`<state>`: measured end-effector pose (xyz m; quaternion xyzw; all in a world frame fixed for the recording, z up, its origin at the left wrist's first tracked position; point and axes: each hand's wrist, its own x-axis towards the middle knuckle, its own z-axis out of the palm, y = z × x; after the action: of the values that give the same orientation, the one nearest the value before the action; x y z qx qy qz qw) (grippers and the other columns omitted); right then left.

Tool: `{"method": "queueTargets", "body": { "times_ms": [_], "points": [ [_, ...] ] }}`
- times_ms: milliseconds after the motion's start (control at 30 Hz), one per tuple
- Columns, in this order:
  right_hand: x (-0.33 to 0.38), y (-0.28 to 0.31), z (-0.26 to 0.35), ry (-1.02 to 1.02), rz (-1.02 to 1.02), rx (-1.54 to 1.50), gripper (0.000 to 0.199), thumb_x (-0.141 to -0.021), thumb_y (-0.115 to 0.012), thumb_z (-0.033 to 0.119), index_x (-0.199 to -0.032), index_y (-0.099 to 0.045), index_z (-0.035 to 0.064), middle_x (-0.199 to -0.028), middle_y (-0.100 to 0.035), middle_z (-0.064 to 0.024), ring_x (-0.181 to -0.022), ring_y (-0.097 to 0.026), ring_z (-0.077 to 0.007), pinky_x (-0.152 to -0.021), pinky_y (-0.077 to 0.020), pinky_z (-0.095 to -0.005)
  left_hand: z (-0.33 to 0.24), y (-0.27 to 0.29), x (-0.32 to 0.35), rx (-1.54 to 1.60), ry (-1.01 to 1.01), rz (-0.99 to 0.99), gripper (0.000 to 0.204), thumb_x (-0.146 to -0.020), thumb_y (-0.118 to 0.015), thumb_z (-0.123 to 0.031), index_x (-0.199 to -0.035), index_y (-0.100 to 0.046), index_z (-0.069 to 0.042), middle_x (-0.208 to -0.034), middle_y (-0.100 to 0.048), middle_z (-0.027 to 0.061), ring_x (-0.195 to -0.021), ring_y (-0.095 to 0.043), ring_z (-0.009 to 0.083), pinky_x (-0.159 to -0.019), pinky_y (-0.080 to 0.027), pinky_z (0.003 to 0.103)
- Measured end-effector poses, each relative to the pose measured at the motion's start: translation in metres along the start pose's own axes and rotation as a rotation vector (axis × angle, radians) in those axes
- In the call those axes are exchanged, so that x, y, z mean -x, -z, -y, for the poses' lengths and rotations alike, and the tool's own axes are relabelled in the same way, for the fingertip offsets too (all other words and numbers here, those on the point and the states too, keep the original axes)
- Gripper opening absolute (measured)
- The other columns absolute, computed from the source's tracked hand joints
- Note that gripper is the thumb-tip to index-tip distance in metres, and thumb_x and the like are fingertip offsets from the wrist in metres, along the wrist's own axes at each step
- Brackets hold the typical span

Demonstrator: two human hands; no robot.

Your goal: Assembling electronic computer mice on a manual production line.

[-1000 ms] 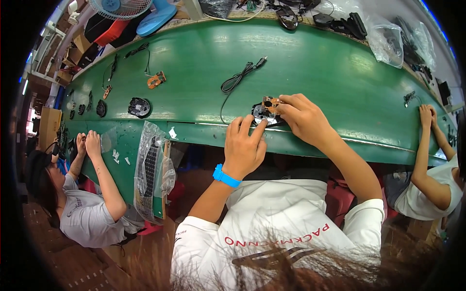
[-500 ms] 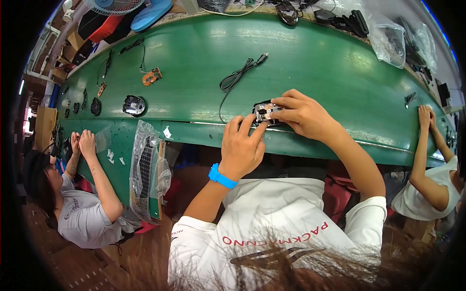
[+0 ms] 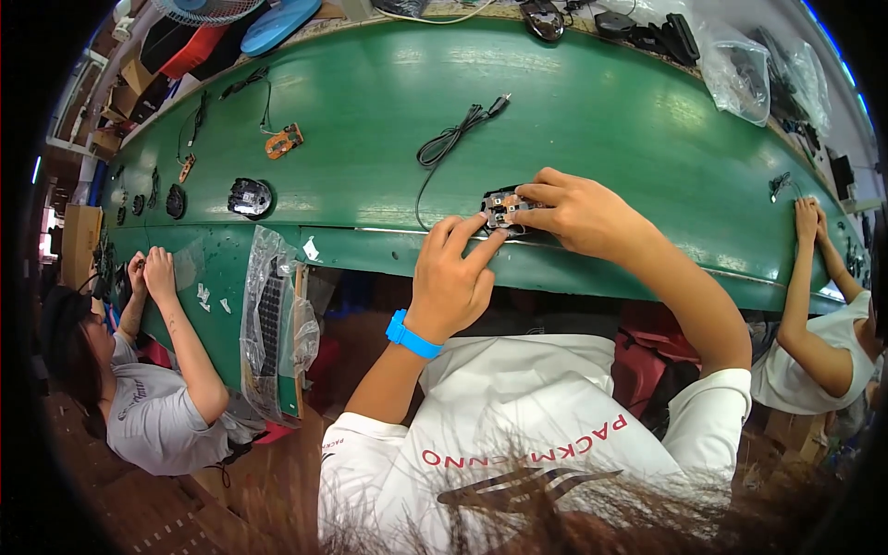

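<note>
Head: flat orange circuit board [image 3: 508, 203]

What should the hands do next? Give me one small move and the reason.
Probably press the mouse circuit board down lightly with the right hand while the left hand steadies the black mouse shell. The board lies over the shell, with right-hand fingers at it and left fingertips close by; whether it sits flush is hidden.
</note>
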<state>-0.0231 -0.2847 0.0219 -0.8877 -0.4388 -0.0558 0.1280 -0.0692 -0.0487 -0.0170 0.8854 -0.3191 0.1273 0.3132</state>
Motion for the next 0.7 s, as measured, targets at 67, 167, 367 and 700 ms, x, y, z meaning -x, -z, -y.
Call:
{"method": "queueTargets", "body": {
  "times_ms": [67, 167, 367, 700],
  "points": [
    [-0.001, -0.002, 0.000, 0.012, 0.008, -0.001, 0.041, -0.072, -0.069, 0.001, -0.112, -0.070, 0.0109, -0.117, -0.065, -0.0061, -0.101, -0.059, -0.0256, -0.086, -0.0536, -0.0346, -0.001, 0.002, 0.000, 0.003, -0.001, 0.006, 0.045, -0.072, -0.054, 0.001, -0.114, -0.069, -0.006, -0.124, -0.058, 0.0169, -0.111, -0.051, 0.0376, -0.096, -0.045, 0.047],
    [0.002, -0.003, -0.001, 0.015, 0.014, 0.007, 0.042, -0.071, -0.069, 0.002, -0.113, -0.070, 0.0107, -0.117, -0.065, -0.0064, -0.101, -0.059, -0.0253, -0.087, -0.0534, -0.0343, -0.002, 0.003, -0.001, 0.008, -0.003, 0.019, 0.046, -0.072, -0.053, 0.001, -0.115, -0.069, -0.005, -0.125, -0.058, 0.0174, -0.111, -0.051, 0.0378, -0.097, -0.045, 0.048],
    [0.006, -0.002, -0.002, 0.016, 0.041, 0.047, 0.044, -0.070, -0.069, 0.003, -0.114, -0.070, 0.0102, -0.119, -0.064, -0.0068, -0.104, -0.058, -0.0250, -0.089, -0.0532, -0.0338, 0.001, 0.004, -0.001, 0.043, -0.016, 0.052, 0.050, -0.071, -0.052, 0.003, -0.117, -0.069, -0.005, -0.128, -0.058, 0.0177, -0.112, -0.052, 0.0382, -0.098, -0.045, 0.048],
    [0.010, 0.001, 0.000, 0.011, 0.050, 0.043, 0.043, -0.072, -0.068, 0.004, -0.115, -0.069, 0.0097, -0.121, -0.063, -0.0090, -0.105, -0.059, -0.0261, -0.091, -0.0524, -0.0348, 0.000, 0.006, -0.002, 0.074, -0.028, 0.071, 0.052, -0.071, -0.052, 0.004, -0.119, -0.069, -0.006, -0.129, -0.058, 0.0170, -0.113, -0.052, 0.0378, -0.099, -0.045, 0.047]
  ]
}}
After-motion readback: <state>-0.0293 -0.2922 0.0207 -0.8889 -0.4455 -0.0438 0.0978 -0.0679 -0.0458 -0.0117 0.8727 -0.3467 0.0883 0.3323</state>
